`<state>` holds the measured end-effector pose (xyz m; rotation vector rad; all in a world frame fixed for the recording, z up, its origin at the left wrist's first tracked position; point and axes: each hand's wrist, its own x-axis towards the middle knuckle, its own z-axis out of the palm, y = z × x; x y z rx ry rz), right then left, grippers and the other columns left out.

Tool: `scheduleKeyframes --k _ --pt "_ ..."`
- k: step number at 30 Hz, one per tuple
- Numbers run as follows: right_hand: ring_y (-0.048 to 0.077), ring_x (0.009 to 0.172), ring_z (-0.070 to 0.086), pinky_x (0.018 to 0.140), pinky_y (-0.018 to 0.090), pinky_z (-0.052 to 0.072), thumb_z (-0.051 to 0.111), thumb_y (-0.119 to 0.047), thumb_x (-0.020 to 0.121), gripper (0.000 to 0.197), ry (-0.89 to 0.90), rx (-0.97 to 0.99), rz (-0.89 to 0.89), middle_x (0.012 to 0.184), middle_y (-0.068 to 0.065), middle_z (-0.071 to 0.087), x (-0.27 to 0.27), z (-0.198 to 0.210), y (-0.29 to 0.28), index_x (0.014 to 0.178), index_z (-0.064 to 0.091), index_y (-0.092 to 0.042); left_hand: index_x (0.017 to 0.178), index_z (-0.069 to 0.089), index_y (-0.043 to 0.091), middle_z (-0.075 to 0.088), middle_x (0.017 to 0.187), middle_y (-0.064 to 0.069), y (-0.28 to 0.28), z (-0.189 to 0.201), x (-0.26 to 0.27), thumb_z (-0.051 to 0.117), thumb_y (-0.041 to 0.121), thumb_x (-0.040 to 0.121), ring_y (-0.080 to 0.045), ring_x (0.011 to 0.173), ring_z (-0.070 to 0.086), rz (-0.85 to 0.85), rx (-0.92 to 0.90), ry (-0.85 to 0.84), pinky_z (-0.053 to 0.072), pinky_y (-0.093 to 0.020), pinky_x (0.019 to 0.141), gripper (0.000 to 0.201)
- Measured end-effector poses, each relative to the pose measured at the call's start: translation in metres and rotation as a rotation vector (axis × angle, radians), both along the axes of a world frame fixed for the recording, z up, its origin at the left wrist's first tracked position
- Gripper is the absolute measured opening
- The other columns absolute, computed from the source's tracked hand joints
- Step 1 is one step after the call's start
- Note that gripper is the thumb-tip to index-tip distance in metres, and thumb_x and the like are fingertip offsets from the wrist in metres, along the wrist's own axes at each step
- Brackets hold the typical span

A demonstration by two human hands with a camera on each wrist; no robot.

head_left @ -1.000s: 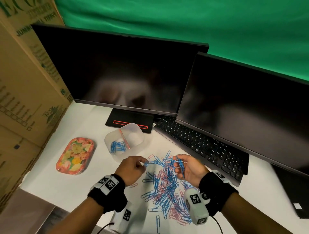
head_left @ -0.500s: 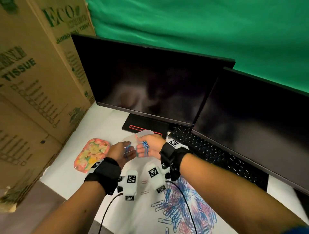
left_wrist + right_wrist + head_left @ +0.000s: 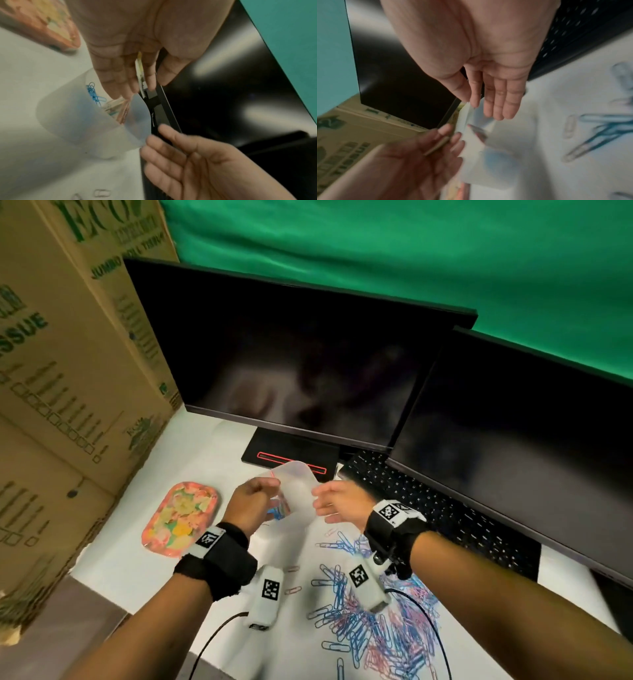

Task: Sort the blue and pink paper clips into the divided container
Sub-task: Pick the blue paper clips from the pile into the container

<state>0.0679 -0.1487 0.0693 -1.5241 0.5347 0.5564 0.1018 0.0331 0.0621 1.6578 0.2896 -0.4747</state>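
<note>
The translucent divided container (image 3: 298, 486) stands on the white desk in front of the monitor stand. My left hand (image 3: 255, 501) is at its left side and my right hand (image 3: 337, 505) at its right, both over the rim. In the left wrist view my left hand (image 3: 123, 75) has its fingers straight and empty above blue clips (image 3: 94, 93) lying in the container (image 3: 72, 121). My right hand (image 3: 489, 88) is flat and empty too. The mixed pile of blue and pink clips (image 3: 370, 618) lies on the desk under my right forearm.
A floral tray (image 3: 181, 518) lies left of the container. Two dark monitors (image 3: 301, 364) and a black keyboard (image 3: 445, 515) stand behind and to the right. Cardboard boxes (image 3: 68, 371) wall off the left side. A few loose clips (image 3: 293, 590) lie near my left wrist.
Both hands went from the pile to the container carrying blue clips. Those clips are out of my fingers now, and both hands have opened. The head view swung left.
</note>
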Motion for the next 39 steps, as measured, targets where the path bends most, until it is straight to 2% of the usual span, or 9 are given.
scheduleKeyframes --k 3,7,11,15,18,25,32,36,39 --pt "0.014 0.059 0.050 0.048 0.020 0.036 0.045 0.003 0.092 0.025 -0.038 -0.221 0.034 0.074 0.005 0.058 -0.039 -0.026 -0.029 0.088 0.061 -0.015 0.091 0.066 0.014 0.066 0.086 -0.007 -0.002 -0.009 -0.017 0.053 0.002 0.090 -0.019 0.074 0.060 -0.248 0.106 -0.129 0.044 -0.023 0.060 0.018" --pt "0.012 0.084 0.064 0.080 0.026 0.051 0.056 -0.011 0.087 0.028 -0.098 -0.502 0.142 0.092 -0.006 0.070 -0.085 -0.056 -0.055 0.079 0.064 -0.037 0.083 0.065 0.026 0.069 0.084 0.000 -0.009 -0.032 -0.040 0.062 0.012 0.086 -0.015 0.067 0.060 -0.550 0.306 -0.298 0.050 -0.023 0.072 0.015" --pt "0.010 0.089 0.067 0.084 0.023 0.052 0.056 -0.010 0.089 0.035 -0.185 -0.640 0.149 0.095 -0.004 0.072 -0.126 -0.071 -0.061 0.079 0.059 -0.043 0.079 0.059 0.034 0.061 0.075 0.011 -0.022 -0.055 -0.062 0.060 0.017 0.082 0.001 0.053 0.050 -0.806 0.482 -0.364 0.052 -0.024 0.066 0.018" --pt "-0.008 0.061 0.059 0.065 0.010 0.045 0.055 -0.010 0.090 0.024 -0.231 -0.633 0.117 0.069 -0.012 0.063 -0.157 -0.076 -0.064 0.085 0.065 -0.031 0.097 0.062 0.030 0.060 0.095 0.008 -0.030 -0.072 -0.077 0.058 0.020 0.082 -0.010 0.081 0.056 -0.982 0.673 -0.369 0.044 -0.020 0.077 0.019" --pt "0.002 0.065 0.058 0.066 0.021 0.048 0.054 -0.019 0.087 0.015 -0.281 -0.717 0.151 0.069 -0.011 0.061 -0.175 -0.080 -0.063 0.087 0.069 -0.021 0.108 0.061 0.026 0.060 0.110 0.003 -0.029 -0.084 -0.088 0.055 0.022 0.081 -0.020 0.102 0.059 -1.080 0.810 -0.374 0.045 -0.026 0.084 0.028" --pt "0.011 0.077 0.057 0.069 0.018 0.039 0.054 -0.021 0.084 0.015 -0.458 -0.804 0.404 0.084 -0.010 0.063 -0.206 -0.082 -0.043 0.088 0.067 -0.024 0.091 0.062 0.022 0.059 0.102 0.001 -0.025 -0.092 -0.096 0.047 0.022 0.085 -0.023 0.095 0.060 -1.088 0.909 -0.430 0.045 -0.029 0.074 0.015" --pt "0.020 0.096 0.058 0.082 0.033 0.045 0.052 -0.057 0.084 0.038 -0.411 -0.842 0.891 0.100 -0.002 0.064 -0.228 -0.079 -0.015 0.094 0.065 -0.022 0.098 0.057 0.019 0.056 0.105 -0.003 -0.024 -0.092 -0.103 0.044 0.025 0.092 -0.026 0.099 0.056 -0.984 0.869 -0.504 0.050 -0.038 0.078 0.016" --pt "0.034 0.101 0.059 0.091 0.042 0.047 0.058 -0.042 0.089 0.032 -0.330 -0.862 1.091 0.105 0.010 0.065 -0.229 -0.081 0.003 0.101 0.069 -0.014 0.093 0.058 0.022 0.063 0.098 0.000 -0.026 -0.086 -0.104 0.049 0.020 0.089 -0.025 0.090 0.060 -0.928 0.774 -0.481 0.049 -0.033 0.076 0.011" --pt "0.038 0.095 0.061 0.086 0.044 0.051 0.053 -0.028 0.088 0.026 -0.308 -0.870 1.095 0.100 0.013 0.064 -0.228 -0.084 0.008 0.096 0.069 -0.010 0.096 0.060 0.021 0.066 0.094 0.000 -0.025 -0.085 -0.102 0.052 0.015 0.087 -0.026 0.088 0.060 -0.893 0.714 -0.468 0.047 -0.029 0.075 0.014"
